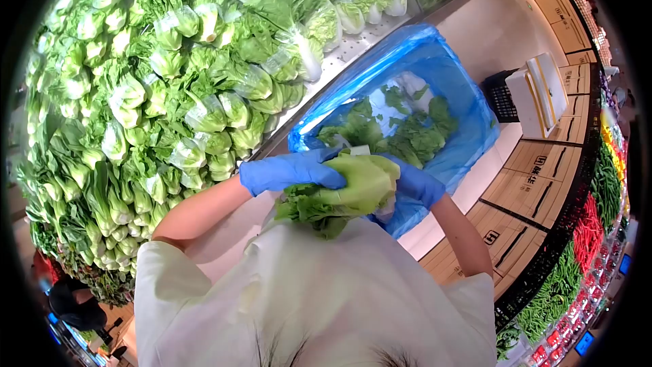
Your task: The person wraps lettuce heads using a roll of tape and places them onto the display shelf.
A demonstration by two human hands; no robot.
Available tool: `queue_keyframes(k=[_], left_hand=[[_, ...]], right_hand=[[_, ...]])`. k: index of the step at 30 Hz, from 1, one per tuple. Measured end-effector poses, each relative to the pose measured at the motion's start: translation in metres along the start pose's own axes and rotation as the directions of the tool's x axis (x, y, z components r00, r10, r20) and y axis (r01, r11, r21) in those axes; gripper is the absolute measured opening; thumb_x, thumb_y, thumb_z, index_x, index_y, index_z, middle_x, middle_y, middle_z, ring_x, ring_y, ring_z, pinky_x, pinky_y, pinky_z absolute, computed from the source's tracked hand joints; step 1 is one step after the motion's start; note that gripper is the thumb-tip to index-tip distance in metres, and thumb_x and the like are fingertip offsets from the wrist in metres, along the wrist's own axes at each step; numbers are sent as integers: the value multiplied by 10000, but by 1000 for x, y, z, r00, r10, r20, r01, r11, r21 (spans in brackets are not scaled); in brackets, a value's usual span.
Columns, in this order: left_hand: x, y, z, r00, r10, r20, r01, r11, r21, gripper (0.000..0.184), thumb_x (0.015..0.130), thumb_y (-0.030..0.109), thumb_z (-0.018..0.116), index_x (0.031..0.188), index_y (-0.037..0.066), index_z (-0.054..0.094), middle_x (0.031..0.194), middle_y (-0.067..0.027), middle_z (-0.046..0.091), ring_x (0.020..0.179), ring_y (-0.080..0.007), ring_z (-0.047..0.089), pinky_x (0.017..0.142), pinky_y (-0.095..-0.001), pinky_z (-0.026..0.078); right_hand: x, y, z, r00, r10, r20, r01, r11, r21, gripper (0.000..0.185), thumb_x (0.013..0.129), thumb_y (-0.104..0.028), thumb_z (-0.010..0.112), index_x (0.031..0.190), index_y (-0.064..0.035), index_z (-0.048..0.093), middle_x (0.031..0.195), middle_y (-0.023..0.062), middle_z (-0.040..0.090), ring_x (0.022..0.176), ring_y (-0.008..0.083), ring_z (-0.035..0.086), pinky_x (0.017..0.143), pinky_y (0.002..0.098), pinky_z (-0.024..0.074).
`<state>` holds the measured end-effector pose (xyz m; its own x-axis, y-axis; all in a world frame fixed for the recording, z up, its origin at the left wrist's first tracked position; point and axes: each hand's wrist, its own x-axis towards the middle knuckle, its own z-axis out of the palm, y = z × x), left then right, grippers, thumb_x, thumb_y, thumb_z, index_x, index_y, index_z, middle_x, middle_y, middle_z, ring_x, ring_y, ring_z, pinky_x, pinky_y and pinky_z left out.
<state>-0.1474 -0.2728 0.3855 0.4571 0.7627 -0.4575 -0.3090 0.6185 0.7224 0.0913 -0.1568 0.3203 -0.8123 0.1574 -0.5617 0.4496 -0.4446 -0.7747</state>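
Head view: left hand (288,172) and right hand (420,183), both in smooth blue gloves (268,174), are clamped on a leafy lettuce (370,175) between them, above the near edge of a blue plastic liner (472,88). Long axis: diagonal; dark frilled leaves point lower left, paler, smoother end upper right. Wrinkled liner contains loose leaves (424,137). Rectangular panels (536,170), right: dark printed characters, too small to read. Bagged greens (170,95): left.

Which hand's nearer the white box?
Right. The right hand is on the lettuce's right side, left of the white box and lower in view, not touching it. The left hand, on the lettuce's left side, is farther left.
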Motion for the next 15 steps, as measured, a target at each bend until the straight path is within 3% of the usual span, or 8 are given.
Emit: queue_keyframes(k=[1, 3, 5, 7, 8, 10, 12, 15], left_hand=[[1, 8, 5, 1000, -5, -6, 5, 1000, 7, 578, 757, 235, 659, 1231, -5, 430, 1085, -64, 562, 960, -132, 531, 846, -244, 433], [4, 21, 8, 998, -63, 17, 56, 966, 251, 666, 673, 157, 725, 1238, 13, 403, 1061, -59, 549, 972, -141, 517, 867, -270, 428], [12, 19, 6, 995, -100, -8, 97, 935, 340, 717, 607, 236, 787, 1189, 13, 432, 1055, -87, 554, 963, -163, 531, 855, -294, 440], [17, 21, 7, 998, -66, -13, 56, 711, 701, 773, 578, 309, 807, 1184, 8, 433, 1056, -107, 556, 965, -191, 545, 850, -308, 446], [16, 24, 9, 999, -12, -34, 32, 695, 719, 852, 537, 382, 823, 1190, 6, 425, 1051, -123, 557, 970, -210, 552, 852, -316, 446], [9, 31, 17, 994, 53, -92, 36, 647, 762, 851, 544, 360, 829, 1199, 6, 418, 1055, -116, 555, 976, -204, 548, 860, -314, 443], [7, 29, 12, 982, 120, -145, 44, 601, 798, 850, 550, 338, 834, 1208, 6, 411, 1059, -109, 552, 983, -197, 544, 869, -313, 439], [12, 16, 0, 975, 134, -177, 31, 705, 708, 846, 551, 268, 849, 1221, 12, 400, 1096, -98, 542, 1009, -173, 529, 893, -300, 430]], right_hand=[[3, -2, -1, 1000, -8, 5, 8, 1000, 5, 423, 913, -225, 470, 1282, -24, 419, 1221, 100, 529, 1078, 216, 538, 950, 327, 415], [12, -12, 7, 989, 140, 49, -137, 730, 669, 347, 936, -215, 436, 1222, -20, 459, 1099, 97, 578, 995, 172, 564, 882, 301, 454], [-3, -56, 32, 1000, 19, -6, -10, 763, 646, 347, 919, -230, 476, 1193, -17, 476, 1067, 96, 590, 950, 168, 586, 850, 296, 476], [-8, -69, 40, 999, -9, 33, -20, 617, 786, 362, 885, -188, 538, 1196, -16, 473, 1065, 97, 589, 944, 166, 593, 834, 296, 486], [-6, -70, 42, 999, -19, 30, -12, 617, 787, 362, 885, -188, 538, 1196, -16, 473, 1065, 97, 589, 944, 166, 593, 834, 296, 486], [-2, -73, 44, 993, -96, -64, 115, 821, 559, 376, 858, -140, 578, 1200, -21, 477, 1088, 83, 582, 937, 152, 596, 810, 288, 497], [1, -68, 41, 987, -147, -72, 164, 860, 483, 386, 848, -117, 592, 1205, -22, 479, 1100, 67, 577, 953, 139, 583, 824, 281, 484], [4, -61, 37, 962, -257, -87, 271, 920, 283, 392, 854, -137, 594, 1212, -23, 484, 1121, 45, 564, 987, 115, 547, 862, 267, 447]])
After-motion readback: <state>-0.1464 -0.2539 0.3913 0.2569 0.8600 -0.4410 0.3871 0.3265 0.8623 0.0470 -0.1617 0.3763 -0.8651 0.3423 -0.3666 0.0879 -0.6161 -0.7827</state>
